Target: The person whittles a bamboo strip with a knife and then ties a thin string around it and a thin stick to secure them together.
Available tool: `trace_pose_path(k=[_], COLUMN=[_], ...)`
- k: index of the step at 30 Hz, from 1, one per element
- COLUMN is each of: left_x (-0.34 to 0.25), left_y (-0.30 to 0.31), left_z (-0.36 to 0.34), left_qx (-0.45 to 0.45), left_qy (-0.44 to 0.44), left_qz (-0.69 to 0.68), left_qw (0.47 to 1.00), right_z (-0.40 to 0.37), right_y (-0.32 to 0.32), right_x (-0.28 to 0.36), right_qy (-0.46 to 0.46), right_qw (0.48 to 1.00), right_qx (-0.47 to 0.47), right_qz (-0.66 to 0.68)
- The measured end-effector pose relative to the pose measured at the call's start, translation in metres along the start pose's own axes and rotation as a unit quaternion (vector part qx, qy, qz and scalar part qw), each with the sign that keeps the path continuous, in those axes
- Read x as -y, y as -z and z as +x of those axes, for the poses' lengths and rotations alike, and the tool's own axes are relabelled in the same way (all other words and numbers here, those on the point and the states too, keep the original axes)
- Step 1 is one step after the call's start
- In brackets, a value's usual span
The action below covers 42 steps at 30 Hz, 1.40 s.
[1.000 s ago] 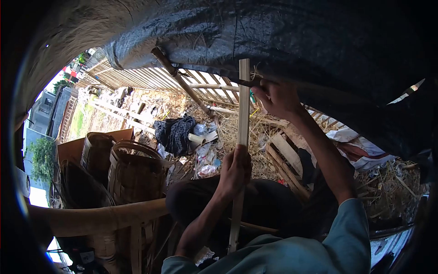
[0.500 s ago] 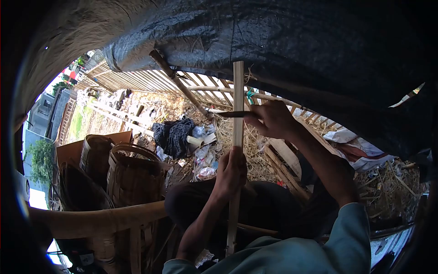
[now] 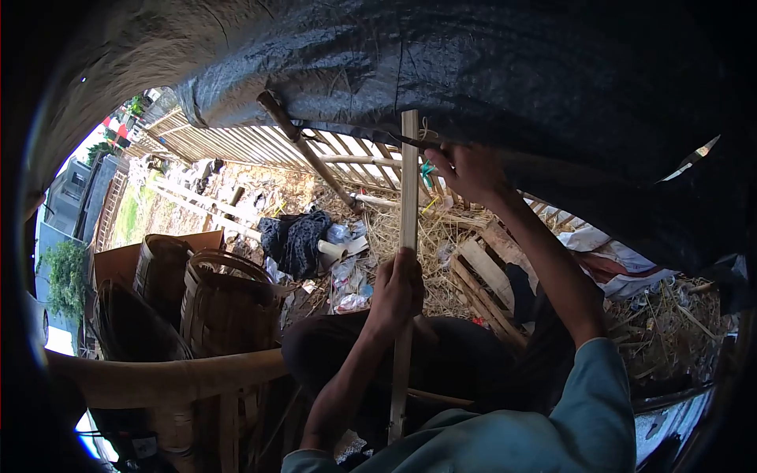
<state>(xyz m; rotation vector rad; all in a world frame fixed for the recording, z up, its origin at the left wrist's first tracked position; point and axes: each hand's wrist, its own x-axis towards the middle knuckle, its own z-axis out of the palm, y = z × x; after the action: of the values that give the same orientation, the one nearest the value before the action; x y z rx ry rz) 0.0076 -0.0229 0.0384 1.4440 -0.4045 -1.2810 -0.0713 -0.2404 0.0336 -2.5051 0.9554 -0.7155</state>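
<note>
My left hand is wrapped around a long, pale bamboo strip at about its middle. The strip stands nearly upright in view, its lower end beside my shirt. Higher up, my right hand grips the handle of a knife. Its dark blade lies across the strip close to the top end. A thin curled shaving sticks out at the strip's upper right edge. My right fingers hide most of the handle.
Tall woven baskets stand at the left behind a thick bamboo pole. A black tarp hangs low overhead. Ahead are a bamboo fence, a dark cloth, straw and litter. Wood pieces lie at the right.
My right hand and the knife have moved up along the strip, from its middle part to near its top. My left hand keeps its hold in about the same place.
</note>
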Motion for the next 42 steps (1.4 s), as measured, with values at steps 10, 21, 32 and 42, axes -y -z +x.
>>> trace_pose_path(k=[10, 21, 32, 42], left_x=[0.001, 0.0, 0.001, 0.007], left_y=[0.008, 0.003, -0.001, 0.004], left_z=[-0.003, -0.004, -0.005, -0.003], left_qx=[0.029, 0.044, 0.041, 0.055], left_qy=[0.008, 0.03, 0.045, 0.032], left_qz=[-0.043, -0.06, -0.083, -0.075], left_qw=[0.999, 0.997, 0.995, 0.995], right_z=[-0.033, -0.026, -0.013, -0.011], right_y=[-0.011, -0.008, -0.003, -0.009], right_x=[0.0, -0.012, -0.017, -0.016], right_qy=[0.121, 0.08, 0.086, 0.05], right_qw=[0.978, 0.996, 0.991, 0.992], right_qx=[0.056, -0.018, -0.008, 0.005], right_qz=[0.16, 0.043, 0.102, 0.118])
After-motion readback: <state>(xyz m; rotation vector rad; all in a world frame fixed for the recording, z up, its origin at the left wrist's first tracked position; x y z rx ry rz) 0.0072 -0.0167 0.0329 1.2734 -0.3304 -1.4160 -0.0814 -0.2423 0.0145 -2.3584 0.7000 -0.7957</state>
